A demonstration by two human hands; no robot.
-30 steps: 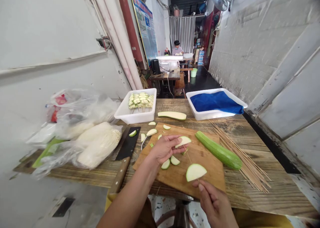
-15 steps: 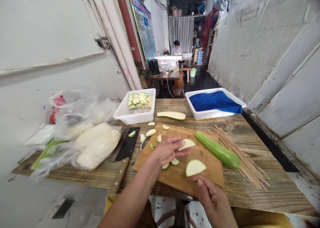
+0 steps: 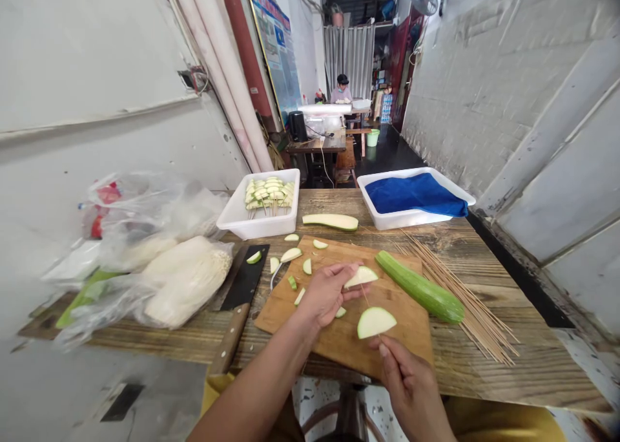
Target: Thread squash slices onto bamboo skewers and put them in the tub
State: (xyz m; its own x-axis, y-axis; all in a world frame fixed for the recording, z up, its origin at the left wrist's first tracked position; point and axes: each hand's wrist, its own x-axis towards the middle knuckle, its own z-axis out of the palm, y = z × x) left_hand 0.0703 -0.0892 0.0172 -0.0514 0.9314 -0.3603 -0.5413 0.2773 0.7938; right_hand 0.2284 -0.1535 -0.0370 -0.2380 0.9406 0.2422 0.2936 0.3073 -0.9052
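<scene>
My left hand (image 3: 325, 293) pinches a half-moon zucchini slice (image 3: 361, 276) over the wooden cutting board (image 3: 411, 338). My right hand (image 3: 404, 377) grips a thin bamboo skewer (image 3: 367, 298) by its near end. One larger zucchini slice (image 3: 375, 322) is threaded on it, and its tip reaches toward the slice in my left hand. Several loose slices (image 3: 293, 254) lie on the board's far left part. A whole green zucchini (image 3: 419, 287) lies across the board's right edge.
A cleaver (image 3: 242, 296) lies left of the board. Behind it are a white tray (image 3: 242, 222) of skewered slices, a halved zucchini (image 3: 330, 221) and a white tray (image 3: 387, 221) holding a blue cloth (image 3: 416, 194). Loose skewers (image 3: 465, 293) lie right. Bagged enoki mushrooms (image 3: 184, 280) sit left. A person sits far back.
My two hands have drawn closer together, bringing the skewer tip nearer the slice in my left hand. The view has shifted slightly; the things on the table have not moved.
</scene>
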